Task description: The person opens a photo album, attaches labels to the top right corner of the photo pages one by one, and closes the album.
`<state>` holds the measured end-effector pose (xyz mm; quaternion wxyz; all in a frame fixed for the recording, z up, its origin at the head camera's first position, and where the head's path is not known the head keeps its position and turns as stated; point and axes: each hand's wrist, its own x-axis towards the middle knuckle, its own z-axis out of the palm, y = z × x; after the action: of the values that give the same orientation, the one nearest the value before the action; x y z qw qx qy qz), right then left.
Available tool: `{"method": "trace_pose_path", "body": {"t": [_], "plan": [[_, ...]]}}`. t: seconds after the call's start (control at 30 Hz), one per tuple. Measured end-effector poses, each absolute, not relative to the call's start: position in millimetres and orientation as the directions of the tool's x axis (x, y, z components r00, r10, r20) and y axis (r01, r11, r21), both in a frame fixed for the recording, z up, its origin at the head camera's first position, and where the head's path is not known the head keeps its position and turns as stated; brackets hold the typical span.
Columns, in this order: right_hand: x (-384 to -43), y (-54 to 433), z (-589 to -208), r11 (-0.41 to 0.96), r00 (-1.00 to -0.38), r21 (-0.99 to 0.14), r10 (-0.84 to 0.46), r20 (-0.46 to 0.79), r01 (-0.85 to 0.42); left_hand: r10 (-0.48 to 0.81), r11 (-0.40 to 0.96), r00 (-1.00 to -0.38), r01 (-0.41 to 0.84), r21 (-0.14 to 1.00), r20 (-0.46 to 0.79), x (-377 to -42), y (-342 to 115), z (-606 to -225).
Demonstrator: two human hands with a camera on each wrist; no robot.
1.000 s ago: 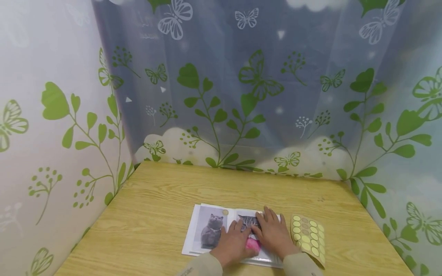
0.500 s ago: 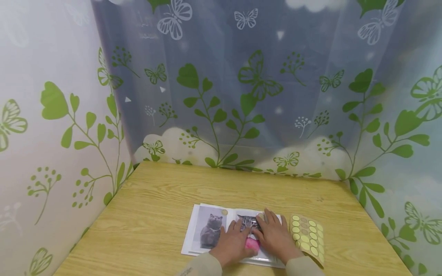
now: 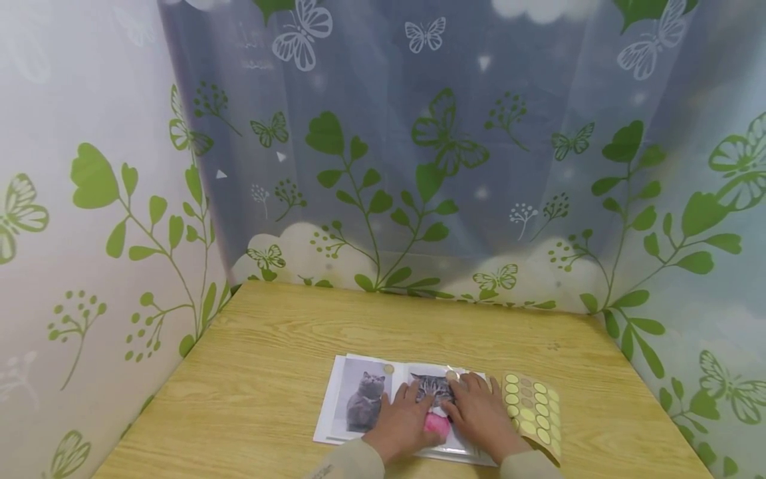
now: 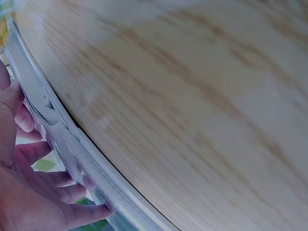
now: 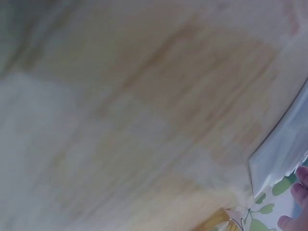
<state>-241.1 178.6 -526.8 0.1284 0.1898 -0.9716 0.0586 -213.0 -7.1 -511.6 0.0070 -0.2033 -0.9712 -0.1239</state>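
Sticker sheet (image 3: 538, 407) beside photo album (image 3: 364, 399)

Toward the cropped near edge of the desk (image 3: 251, 372), we find the tabby picture (image 3: 435, 383) partly hidden by left grip (image 3: 401, 422) and right grip (image 3: 481, 414).

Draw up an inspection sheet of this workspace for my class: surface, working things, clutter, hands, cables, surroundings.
Surface: wood-grain table.
Working things: open photo album; grey cat picture on its left page, tabby cat picture on its right page, partly covered by the hands. Tan sheet of yellow round stickers to the album's right.
Clutter: nothing seen.
Hands: left hand rests on the album, fingers spread; right hand is on the right page, its grip unclear.
Cables: nothing seen.
Surroundings: hanging fabric or sheeting with leaf and butterfly prints at the back and both sides.
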Motion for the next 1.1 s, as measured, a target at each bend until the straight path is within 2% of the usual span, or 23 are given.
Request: {"method": "trace_pose_path", "body": {"t": [0.53, 0.73, 1.1], "plan": [[-243.6, 179.2, -526.5, 0.921, -0.897, -0.084, -0.344, 0.278, -0.38, 0.401, 0.885, -0.914, 0.404, 0.231, 0.064, -212.1, -7.2, -510.0], [-245.3, 173.0, -522.7, 0.912, -0.899, -0.097, -0.366, 0.239, -0.397, 0.402, 0.88, -0.913, 0.406, 0.245, 0.067, -213.4, -7.5, -511.1], [-246.0, 173.2, -523.6, 0.918, -0.898, -0.059, -0.367, 0.243, -0.392, 0.397, 0.883, -0.916, 0.397, 0.251, 0.054, -213.4, -7.6, -510.3]]}}
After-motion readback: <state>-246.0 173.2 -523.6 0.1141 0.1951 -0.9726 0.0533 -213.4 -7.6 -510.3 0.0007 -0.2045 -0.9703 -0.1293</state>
